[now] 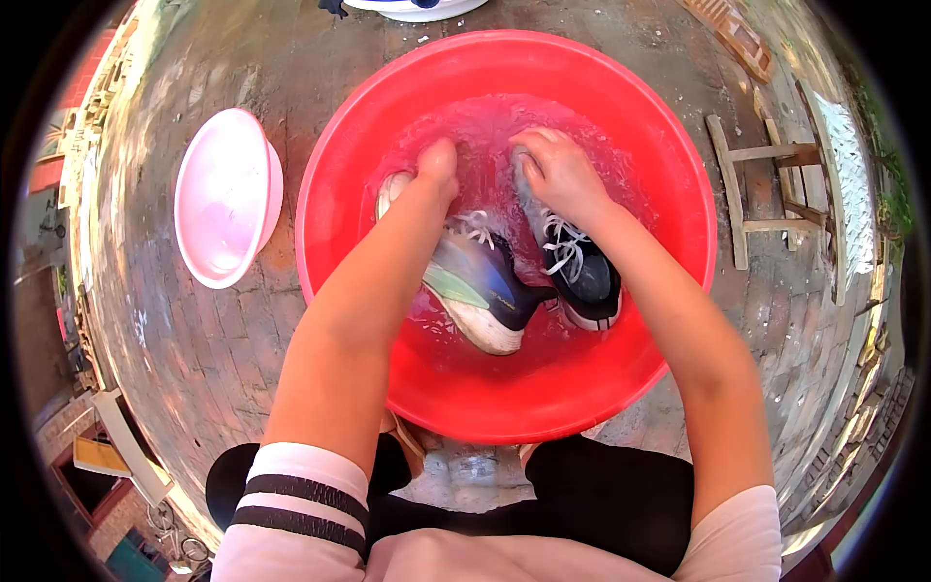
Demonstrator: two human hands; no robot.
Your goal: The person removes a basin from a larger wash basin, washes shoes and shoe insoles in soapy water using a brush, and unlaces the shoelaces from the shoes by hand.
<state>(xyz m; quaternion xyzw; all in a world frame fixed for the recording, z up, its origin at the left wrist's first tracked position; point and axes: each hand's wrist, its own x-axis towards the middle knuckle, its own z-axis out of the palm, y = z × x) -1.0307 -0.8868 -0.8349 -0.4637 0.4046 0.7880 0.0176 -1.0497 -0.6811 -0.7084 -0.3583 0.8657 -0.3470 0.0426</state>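
Two wet shoes lie in the water of a large red basin point(543, 412). The left shoe point(475, 281) is dark blue and pale, with white laces and a thick white sole, and rests on its side. My left hand point(438, 163) is at its far end, partly in the water, its fingers hidden. The other shoe point(587, 276) is black and grey with white laces. My right hand point(555, 167) is closed on the grey far end of this black shoe, its fingers curled at the edge.
A pink bowl point(225, 199) stands on the brick ground left of the basin. On the right is a wooden stool point(776, 152) on its side, with a wooden piece point(732, 37) beyond it. A white basin point(427, 10) shows at the top edge.
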